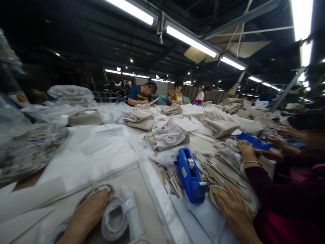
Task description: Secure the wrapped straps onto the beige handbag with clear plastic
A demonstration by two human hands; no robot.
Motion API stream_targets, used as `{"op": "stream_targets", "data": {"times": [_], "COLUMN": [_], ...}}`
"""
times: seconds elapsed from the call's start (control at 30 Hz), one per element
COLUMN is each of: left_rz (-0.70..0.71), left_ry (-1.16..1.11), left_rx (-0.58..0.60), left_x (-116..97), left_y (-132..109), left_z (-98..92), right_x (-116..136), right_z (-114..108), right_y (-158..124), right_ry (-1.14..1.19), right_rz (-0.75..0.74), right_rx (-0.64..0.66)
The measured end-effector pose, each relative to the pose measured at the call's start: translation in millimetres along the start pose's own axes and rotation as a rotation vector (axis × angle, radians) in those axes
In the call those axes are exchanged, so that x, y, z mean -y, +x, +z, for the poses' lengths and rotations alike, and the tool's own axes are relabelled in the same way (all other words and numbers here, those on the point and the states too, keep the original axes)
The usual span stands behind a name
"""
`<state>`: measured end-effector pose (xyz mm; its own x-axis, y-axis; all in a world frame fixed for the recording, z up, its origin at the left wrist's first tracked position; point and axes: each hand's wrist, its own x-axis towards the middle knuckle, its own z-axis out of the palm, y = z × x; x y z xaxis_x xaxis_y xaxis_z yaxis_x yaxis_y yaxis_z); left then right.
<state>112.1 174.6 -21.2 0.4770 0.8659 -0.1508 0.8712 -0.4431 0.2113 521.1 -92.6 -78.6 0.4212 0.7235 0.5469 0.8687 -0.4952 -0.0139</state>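
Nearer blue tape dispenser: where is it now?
In the head view, right of centre, the dispenser is left of the round roll by the right hand.

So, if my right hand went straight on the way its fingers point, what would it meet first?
Your right hand would likely meet the round roll right at its fingers first, then probably the blue tape dispenser; depth is hard to judge.

Left hand (93, 205) low in frame, left of centre; back up, fingers bent under, tips hidden, grip unclear. Bare left wrist (74, 228) slants from bottom edge. Right hand (237, 210) lower right; back up, thumb (219, 202) apart, fingers (231, 194) angled upper left.
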Motion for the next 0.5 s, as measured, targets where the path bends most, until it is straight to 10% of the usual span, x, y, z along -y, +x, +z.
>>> {"op": "stream_targets", "data": {"times": [0.13,0.23,0.33,0.5], "left_rz": [-0.047,-0.062,-0.071,-0.087], "left_ry": [0.042,0.042,0.033,0.026], "left_rx": [0.087,0.079,0.078,0.073], "left_x": [-17.3,-22.1,-22.3,-21.8], "left_y": [-7.6,-9.1,-9.8,-10.6], "left_z": [-16.5,-19.5,-19.1,-19.1], "right_x": [65.8,132.9,193.7,256.1], "right_z": [-28.6,-35.5,-19.4,25.0], "right_y": [17.3,36.1,60.6,85.3], "right_ry": [0.259,0.449,0.352,0.276], "right_rz": [-0.146,-0.168,-0.138,-0.146], "right_rx": [-0.175,0.019,0.242,0.237]}}
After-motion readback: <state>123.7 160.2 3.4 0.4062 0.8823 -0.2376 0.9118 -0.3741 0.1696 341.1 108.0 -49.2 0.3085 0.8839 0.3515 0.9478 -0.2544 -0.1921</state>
